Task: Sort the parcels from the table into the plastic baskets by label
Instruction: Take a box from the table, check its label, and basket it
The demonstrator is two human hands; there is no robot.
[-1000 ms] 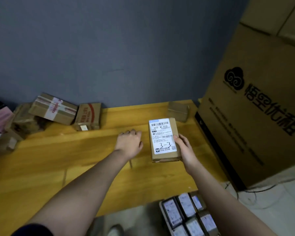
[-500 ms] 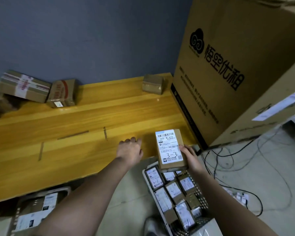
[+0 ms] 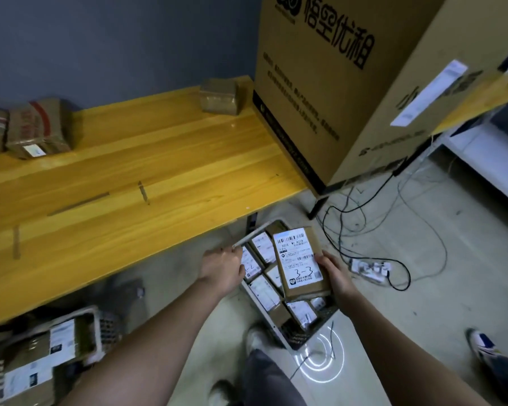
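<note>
The parcel is held over the plastic basket on the floor, lower centre of the frame, below the tabletop edge. It is gripped along its right edge by the right hand, fingers curled round it. The left hand hovers beside the basket's left rim; whether anything is touched by it cannot be told. The step is best done if the parcel is lowered flat, label up, into a gap among the parcels already packed there, and released only once it is supported. A brown carton is seen, with a white barcode label covering most of its face and "3-3" handwritten near the bottom.
</note>
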